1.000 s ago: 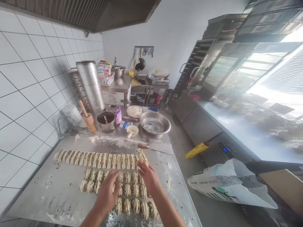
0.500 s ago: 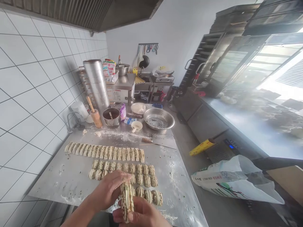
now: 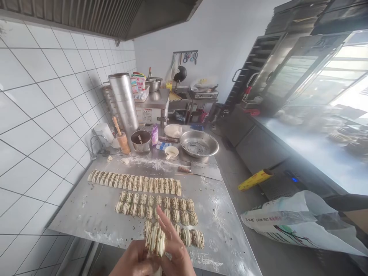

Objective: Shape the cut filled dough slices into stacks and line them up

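Observation:
Low in the front, both hands have a layered dough roll point(image 3: 155, 240) with green flecks between them, raised above the metal table. My left hand point(image 3: 135, 258) curls its fingers around the lower left side of the roll. My right hand point(image 3: 176, 247) presses against its right side, fingers stretched upward and the thumb side on the dough. A bit of pale dough shows below, between the hands; the right thumb is hidden. Behind the hands lie short rows of cut dough pieces point(image 3: 156, 212), and beyond them a long row of sliced dough point(image 3: 135, 182).
Flour and crumbs dust the metal table point(image 3: 218, 230). Toward the back are a wide-bladed cleaver point(image 3: 204, 171), a steel basin point(image 3: 199, 143), a small white bowl point(image 3: 171, 152), a steel pot point(image 3: 141, 142) and a wooden rolling pin point(image 3: 123, 142). At right lies a large plastic bag point(image 3: 287, 222).
The dough roll has gone from long and upright to a more compact shape. My left hand has dropped from its top to its lower side; my right hand has risen, fingers straightened. The view has shifted slightly.

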A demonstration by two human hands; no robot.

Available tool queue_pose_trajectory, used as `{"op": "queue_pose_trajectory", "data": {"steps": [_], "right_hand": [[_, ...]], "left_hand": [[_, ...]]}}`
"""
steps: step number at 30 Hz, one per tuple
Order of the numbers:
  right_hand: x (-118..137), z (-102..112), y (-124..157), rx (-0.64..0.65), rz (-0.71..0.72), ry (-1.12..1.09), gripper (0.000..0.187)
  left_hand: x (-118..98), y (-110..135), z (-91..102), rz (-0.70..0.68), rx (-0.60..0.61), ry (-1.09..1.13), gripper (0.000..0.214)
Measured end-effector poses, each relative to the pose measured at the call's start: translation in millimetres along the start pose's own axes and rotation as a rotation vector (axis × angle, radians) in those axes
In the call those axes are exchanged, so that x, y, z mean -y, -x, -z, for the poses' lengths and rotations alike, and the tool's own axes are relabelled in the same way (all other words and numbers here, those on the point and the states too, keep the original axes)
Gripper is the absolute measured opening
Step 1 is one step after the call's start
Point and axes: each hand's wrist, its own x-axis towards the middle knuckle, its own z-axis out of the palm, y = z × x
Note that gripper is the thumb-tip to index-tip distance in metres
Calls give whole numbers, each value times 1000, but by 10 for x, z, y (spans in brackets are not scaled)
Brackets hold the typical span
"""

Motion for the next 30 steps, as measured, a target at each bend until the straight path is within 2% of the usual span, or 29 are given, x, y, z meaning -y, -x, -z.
{"op": "queue_pose_trajectory", "data": {"steps": [3, 5, 9, 11, 15, 18, 21, 23, 26, 28, 30], "right_hand": [[82, 3, 22, 46, 120, 106, 47], [77, 18, 29, 104, 194, 174, 52], [-14, 81, 49, 326, 249, 190, 56], [-60, 95, 70, 350, 162, 115, 51], [-227, -5, 85, 282, -153, -112, 39], [-482, -140, 55, 138, -360, -284, 39], [-753, -182, 37, -114, -535, -326, 44], [-883, -122, 47, -265, -601, -280, 54], [-971, 58, 78, -455, -687, -272, 72], [-976, 183, 90, -539, -742, -289, 76], [-972, 284, 83, -598, -775, -304, 73]], "left_hand": [[-42, 102, 59, 49, 0, 263, 24], [-80, 136, 106, 56, -36, 353, 34], [-81, 156, 177, -12, -62, 286, 53], [-29, 131, 208, -111, -28, 151, 57], [167, -15, 286, -225, 9, 25, 59], [369, -172, 431, -236, -60, 97, 54], [596, -361, 784, -203, -166, 130, 59], [752, -531, 1140, -173, -293, 82, 71], [966, -858, 1685, -68, -520, -133, 69], [1079, -1084, 1946, -2, -593, -269, 63], [1170, -1279, 2094, 32, -601, -341, 58]]}}
